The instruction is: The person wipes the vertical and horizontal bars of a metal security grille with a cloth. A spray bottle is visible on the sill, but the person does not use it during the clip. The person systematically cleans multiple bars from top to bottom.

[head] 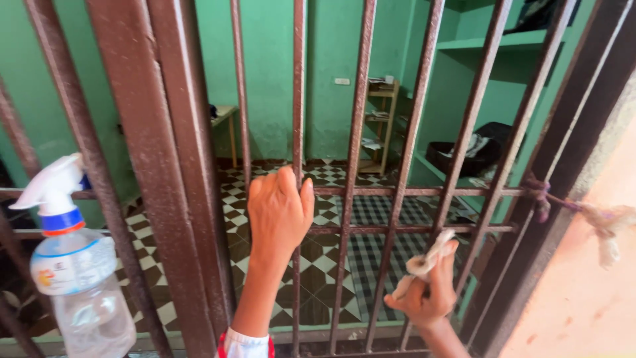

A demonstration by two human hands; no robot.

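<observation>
The brown barred gate [358,132] fills the view. The left hand [279,212] curls around an upright bar, bracing it. Right of it and lower, the right hand [427,298] pinches a white cloth [424,262] against a bar; firm strokes would serve best. Far left hangs a spray bottle [73,265]. Beyond lie checkered floor [371,245] and green walls [271,73].

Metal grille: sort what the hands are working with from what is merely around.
In hand:
- metal grille, brown bars; left hand grips a bar
- whitish cloth, held in right hand
- spray bottle, hanging on the bars at left

Lying about:
- wooden shelf rack
- small table
- dark bag on green shelf
- rag knot tied at right
</observation>
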